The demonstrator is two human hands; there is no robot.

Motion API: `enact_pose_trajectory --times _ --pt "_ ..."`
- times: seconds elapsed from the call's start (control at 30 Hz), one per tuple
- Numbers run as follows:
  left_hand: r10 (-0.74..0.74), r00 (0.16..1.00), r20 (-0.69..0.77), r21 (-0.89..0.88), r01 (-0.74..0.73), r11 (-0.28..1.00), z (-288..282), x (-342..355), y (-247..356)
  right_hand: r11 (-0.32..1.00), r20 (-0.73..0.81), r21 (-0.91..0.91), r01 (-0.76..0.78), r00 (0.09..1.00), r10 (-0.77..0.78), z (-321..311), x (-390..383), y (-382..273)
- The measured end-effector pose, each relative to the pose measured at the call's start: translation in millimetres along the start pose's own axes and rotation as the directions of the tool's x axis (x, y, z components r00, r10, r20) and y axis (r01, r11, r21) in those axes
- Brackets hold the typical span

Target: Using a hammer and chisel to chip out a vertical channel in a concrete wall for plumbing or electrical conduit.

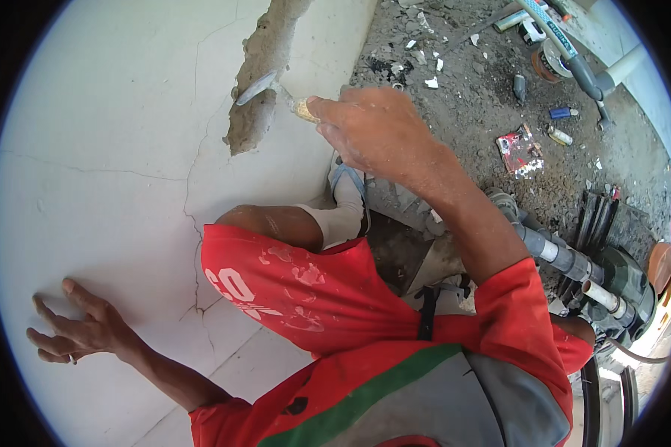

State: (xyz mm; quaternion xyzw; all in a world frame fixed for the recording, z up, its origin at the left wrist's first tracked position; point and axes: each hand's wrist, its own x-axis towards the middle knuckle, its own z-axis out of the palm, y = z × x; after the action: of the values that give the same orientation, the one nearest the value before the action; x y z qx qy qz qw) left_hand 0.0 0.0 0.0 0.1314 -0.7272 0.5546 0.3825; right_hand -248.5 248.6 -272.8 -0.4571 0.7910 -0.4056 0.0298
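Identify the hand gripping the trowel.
The right hand grips the trowel, its blade at the gouge; the left hand, spread out at the white wall, holds no tool.

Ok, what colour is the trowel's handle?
Yellowish tan, on the bit of handle showing past the right hand; seen in the head view.

Wall (119, 127) between left hand (82, 328) and groove (268, 48): open path across face. Small trowel (255, 89) in right hand (376, 130) obstructs part of groove. Bent knee (265, 226) blocks below. Right side: grey pipes (555, 253) obstruct low passes over floor (462, 112).
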Motion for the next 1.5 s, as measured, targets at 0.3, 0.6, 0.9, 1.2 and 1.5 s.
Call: enact_pose_trajectory --times 0.3,0.6,0.9,1.2,1.5 --pt "0.045 0.998 0.044 0.123 -0.050 0.991 -4.1 3.7 16.5 0.998 -0.044 -0.057 -0.023 0.999 0.020 -8.7 -15.7 -17.3" --pt "0.056 0.998 -0.030 0.092 -0.053 0.994 -8.2 3.8 8.3 0.912 -0.068 -0.018 -0.410 0.910 0.408 -20.4 -89.0 75.4" --pt "-0.037 0.998 0.050 0.130 0.030 0.991 4.1 -12.9 -0.8 0.329 0.424 0.202 -0.922 0.385 0.819 -24.9 -117.2 202.5" --pt "0.223 0.975 0.008 -0.916 -0.082 0.392 -75.8 31.5 142.8 0.637 0.327 -0.638 -0.433 0.596 0.733 -102.0 -136.1 205.1" --pt "0.707 0.702 0.085 -0.994 0.106 0.014 -85.9 -16.9 189.3 0.614 -0.501 -0.344 -0.711 0.691 0.521 -249.1 -161.2 100.2"
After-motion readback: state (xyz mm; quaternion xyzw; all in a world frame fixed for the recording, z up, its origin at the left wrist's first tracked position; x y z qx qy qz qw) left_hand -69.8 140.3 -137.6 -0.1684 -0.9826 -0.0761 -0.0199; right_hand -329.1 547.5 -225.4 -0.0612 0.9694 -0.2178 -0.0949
